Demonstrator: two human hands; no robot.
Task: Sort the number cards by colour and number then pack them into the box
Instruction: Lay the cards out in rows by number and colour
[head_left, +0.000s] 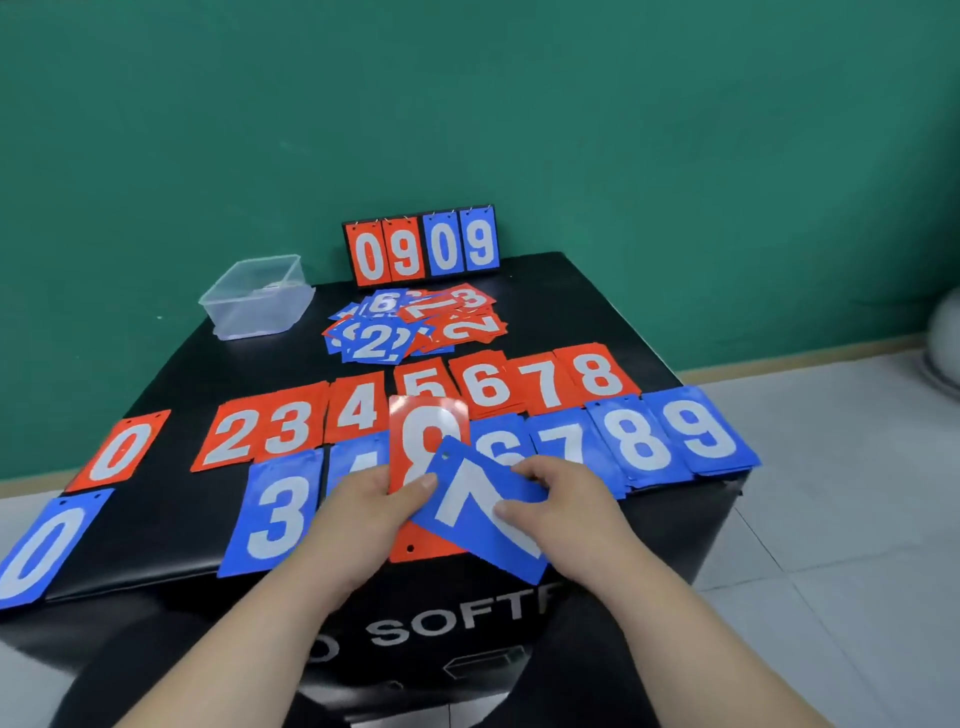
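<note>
Red number cards lie in a row on the black block (171, 364), from the red 0 (120, 450) to the red 8 (597, 375). Below them runs a blue row, from the blue 0 (39, 551) to the blue 9 (701, 431). My left hand (363, 512) pinches a red 8 card (423, 431) held upright above the rows. My right hand (561, 512) pinches a tilted blue 7 card (483, 514) that overlaps the red one. An unsorted pile of cards (410, 325) lies further back. The clear plastic box (258, 296) stands at the back left.
A small scoreboard (422, 249) showing 0909 stands at the back edge of the block. A green wall rises behind it. A tiled floor lies to the right, and a pale round object (943, 332) sits at the right edge.
</note>
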